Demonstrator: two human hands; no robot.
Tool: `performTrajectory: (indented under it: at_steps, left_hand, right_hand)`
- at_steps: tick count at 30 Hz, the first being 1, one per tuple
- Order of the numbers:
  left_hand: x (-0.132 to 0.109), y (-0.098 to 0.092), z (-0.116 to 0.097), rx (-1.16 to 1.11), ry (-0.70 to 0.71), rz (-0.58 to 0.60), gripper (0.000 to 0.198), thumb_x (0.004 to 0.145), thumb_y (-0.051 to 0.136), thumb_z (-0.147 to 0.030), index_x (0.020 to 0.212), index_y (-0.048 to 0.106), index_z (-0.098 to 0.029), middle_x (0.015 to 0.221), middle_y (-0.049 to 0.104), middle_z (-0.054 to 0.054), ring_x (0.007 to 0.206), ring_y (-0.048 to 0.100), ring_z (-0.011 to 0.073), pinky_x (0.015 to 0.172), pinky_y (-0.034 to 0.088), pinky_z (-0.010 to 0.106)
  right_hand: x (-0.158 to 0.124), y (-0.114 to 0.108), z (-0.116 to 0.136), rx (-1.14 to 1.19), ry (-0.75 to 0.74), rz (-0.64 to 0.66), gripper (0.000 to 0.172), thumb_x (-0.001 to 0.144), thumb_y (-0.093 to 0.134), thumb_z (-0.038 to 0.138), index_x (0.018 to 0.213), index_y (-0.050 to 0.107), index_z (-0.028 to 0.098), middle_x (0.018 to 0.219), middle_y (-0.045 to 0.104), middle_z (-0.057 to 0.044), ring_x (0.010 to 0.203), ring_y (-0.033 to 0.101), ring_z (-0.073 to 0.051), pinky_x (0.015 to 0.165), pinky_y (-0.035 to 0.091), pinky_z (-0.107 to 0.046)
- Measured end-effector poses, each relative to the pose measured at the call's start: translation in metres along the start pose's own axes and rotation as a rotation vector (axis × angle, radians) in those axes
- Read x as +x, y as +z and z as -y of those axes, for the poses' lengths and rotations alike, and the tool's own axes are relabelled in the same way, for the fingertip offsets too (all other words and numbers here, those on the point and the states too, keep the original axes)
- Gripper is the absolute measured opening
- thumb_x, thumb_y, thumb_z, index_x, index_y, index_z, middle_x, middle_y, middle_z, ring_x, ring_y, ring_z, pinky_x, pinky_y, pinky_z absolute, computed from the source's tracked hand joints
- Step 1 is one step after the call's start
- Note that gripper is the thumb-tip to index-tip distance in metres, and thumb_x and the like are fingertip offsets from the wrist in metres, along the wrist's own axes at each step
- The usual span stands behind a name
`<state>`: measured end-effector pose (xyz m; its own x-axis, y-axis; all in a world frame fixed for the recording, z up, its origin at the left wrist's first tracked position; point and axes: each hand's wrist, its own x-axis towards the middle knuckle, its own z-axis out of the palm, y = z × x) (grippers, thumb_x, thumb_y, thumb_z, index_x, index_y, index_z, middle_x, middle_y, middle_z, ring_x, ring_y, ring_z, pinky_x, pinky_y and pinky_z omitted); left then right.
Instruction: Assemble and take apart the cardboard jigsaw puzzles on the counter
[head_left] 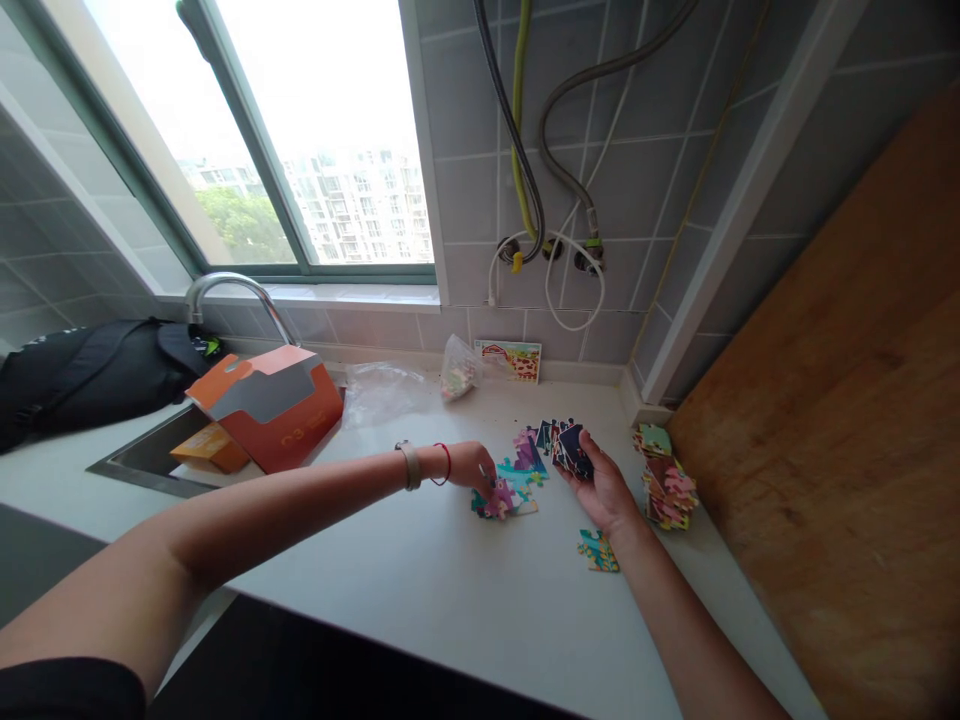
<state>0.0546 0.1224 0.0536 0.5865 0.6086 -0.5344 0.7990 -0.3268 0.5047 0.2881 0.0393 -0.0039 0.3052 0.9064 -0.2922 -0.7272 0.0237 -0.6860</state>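
My left hand (475,468) reaches down to the counter, its fingers curled and closed at the edge of a purple and teal puzzle piece (500,497). Around it lie more puzzle pieces in teal and purple, partly joined (529,452). In my right hand (606,497) is a fanned stack of dark-backed puzzle pieces (568,448), gripped between thumb and fingers. Close to the right wrist, a single teal and yellow puzzle piece (598,551) rests on the counter. A pile of mixed puzzle pieces (667,485) sits to the right of that forearm.
Against the back wall stand a picture card (517,361) and a clear bag of pieces (458,370), beside crumpled plastic (382,392). An orange box (274,405) sits over the sink (124,465), with a black bag (97,375) behind. A wooden board (840,400) borders the right.
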Motion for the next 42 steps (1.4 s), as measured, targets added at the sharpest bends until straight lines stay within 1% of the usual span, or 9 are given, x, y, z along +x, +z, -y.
performTrajectory:
  at_steps: [4, 11, 15, 19, 23, 29, 36, 40, 42]
  left_hand:
    - [-0.003, 0.021, -0.004, 0.111, 0.046, -0.095, 0.041, 0.061, 0.089, -0.026, 0.1, 0.078, -0.022, 0.1, 0.076, 0.003, 0.096, 0.067, 0.0226, 0.086, 0.05, 0.026]
    - [-0.007, 0.026, -0.01, 0.095, 0.067, -0.193, 0.049, 0.056, 0.089, -0.014, 0.102, 0.075, -0.023, 0.104, 0.073, 0.002, 0.088, 0.067, 0.0198, 0.075, 0.05, 0.025]
    - [-0.001, 0.025, -0.006, -0.413, 0.117, -0.36, 0.054, 0.042, 0.088, -0.003, 0.092, 0.073, -0.02, 0.088, 0.069, -0.002, 0.078, 0.064, 0.0157, 0.07, 0.05, 0.024]
    - [0.015, 0.025, -0.008, -0.9, 0.133, -0.506, 0.037, 0.052, 0.086, -0.008, 0.084, 0.067, -0.015, 0.07, 0.065, -0.003, 0.065, 0.063, 0.012, 0.064, 0.05, 0.023]
    - [0.034, 0.041, -0.023, -1.148, 0.138, -0.619, 0.035, 0.067, 0.086, -0.033, 0.089, 0.065, -0.014, 0.082, 0.071, 0.005, 0.072, 0.069, 0.0157, 0.065, 0.053, 0.025]
    - [0.065, 0.07, -0.058, -1.407, 0.213, -0.687, 0.054, 0.07, 0.079, -0.058, 0.101, 0.07, -0.015, 0.098, 0.074, 0.01, 0.086, 0.071, 0.0211, 0.071, 0.054, 0.028]
    - [0.074, 0.09, -0.064, -1.367, 0.329, -0.688, 0.048, 0.075, 0.077, -0.059, 0.095, 0.076, -0.016, 0.104, 0.074, 0.011, 0.108, 0.065, 0.0285, 0.101, 0.048, 0.039]
    - [0.068, 0.104, -0.054, -1.004, 0.289, -0.867, 0.043, 0.097, 0.05, -0.05, 0.118, 0.072, -0.019, 0.138, 0.061, 0.012, 0.136, 0.048, 0.0265, 0.121, 0.028, 0.037]
    - [0.064, 0.105, -0.05, -0.863, 0.228, -0.877, 0.049, 0.102, 0.036, -0.046, 0.128, 0.067, -0.018, 0.14, 0.06, 0.013, 0.134, 0.048, 0.0261, 0.121, 0.029, 0.037]
  right_hand:
    - [-0.003, 0.003, 0.001, -0.005, -0.013, -0.003, 0.048, 0.053, 0.099, 0.041, 0.088, 0.074, 0.02, 0.086, 0.078, -0.002, 0.081, 0.07, -0.02, 0.073, 0.061, -0.034]
    - [-0.005, 0.002, 0.003, -0.03, -0.02, 0.008, 0.049, 0.051, 0.099, 0.043, 0.086, 0.074, 0.021, 0.084, 0.078, 0.0, 0.077, 0.071, -0.018, 0.071, 0.061, -0.031]
    - [-0.004, 0.0, 0.004, -0.037, -0.058, 0.029, 0.047, 0.055, 0.097, 0.046, 0.088, 0.074, 0.022, 0.086, 0.079, 0.001, 0.078, 0.072, -0.018, 0.073, 0.061, -0.031]
    - [-0.008, 0.002, 0.005, -0.067, -0.079, 0.052, 0.049, 0.053, 0.097, 0.047, 0.089, 0.074, 0.023, 0.087, 0.079, 0.002, 0.078, 0.072, -0.017, 0.072, 0.062, -0.03]
    - [-0.014, 0.006, -0.002, -0.117, -0.078, 0.089, 0.049, 0.054, 0.097, 0.047, 0.091, 0.075, 0.023, 0.087, 0.079, 0.002, 0.08, 0.072, -0.017, 0.07, 0.061, -0.028]
    - [-0.008, -0.001, -0.017, -0.276, -0.072, 0.083, 0.047, 0.058, 0.094, 0.052, 0.093, 0.077, 0.026, 0.094, 0.081, 0.002, 0.089, 0.073, -0.02, 0.07, 0.06, -0.027]
    - [0.001, -0.009, -0.017, -0.289, -0.09, 0.051, 0.043, 0.063, 0.089, 0.059, 0.092, 0.079, 0.029, 0.099, 0.081, 0.001, 0.093, 0.074, -0.024, 0.075, 0.063, -0.033]
    - [-0.005, -0.003, -0.022, -0.293, 0.02, 0.081, 0.045, 0.06, 0.091, 0.057, 0.091, 0.08, 0.027, 0.097, 0.081, 0.0, 0.089, 0.074, -0.024, 0.079, 0.064, -0.035]
    - [-0.009, 0.0, -0.024, -0.303, 0.068, 0.108, 0.045, 0.061, 0.091, 0.055, 0.094, 0.08, 0.026, 0.099, 0.081, -0.001, 0.09, 0.074, -0.024, 0.08, 0.064, -0.036]
